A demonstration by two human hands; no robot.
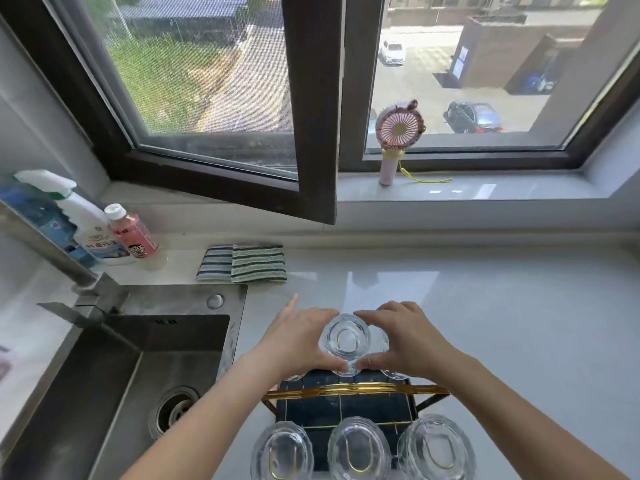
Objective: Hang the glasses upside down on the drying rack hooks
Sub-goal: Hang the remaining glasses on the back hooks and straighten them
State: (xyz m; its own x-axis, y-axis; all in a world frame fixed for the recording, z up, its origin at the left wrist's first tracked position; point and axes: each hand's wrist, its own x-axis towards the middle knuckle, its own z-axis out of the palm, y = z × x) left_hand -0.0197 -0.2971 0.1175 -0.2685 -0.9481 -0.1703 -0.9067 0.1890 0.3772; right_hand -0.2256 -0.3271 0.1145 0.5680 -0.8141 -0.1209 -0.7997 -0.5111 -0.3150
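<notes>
A dark drying rack with a gold handle and gold wire hooks stands on the white counter beside the sink. Three clear ribbed glasses hang upside down along its near row, at left, middle and right. In the far row a clear glass sits upside down over a hook. My left hand and my right hand both grip this glass from its two sides. Parts of two more glasses peek out under my hands, at left and right.
A steel sink with a faucet lies to the left. Spray bottle, pink bottle and striped cloths sit at the back. An open window frame juts inward; a pink handheld fan stands on the sill.
</notes>
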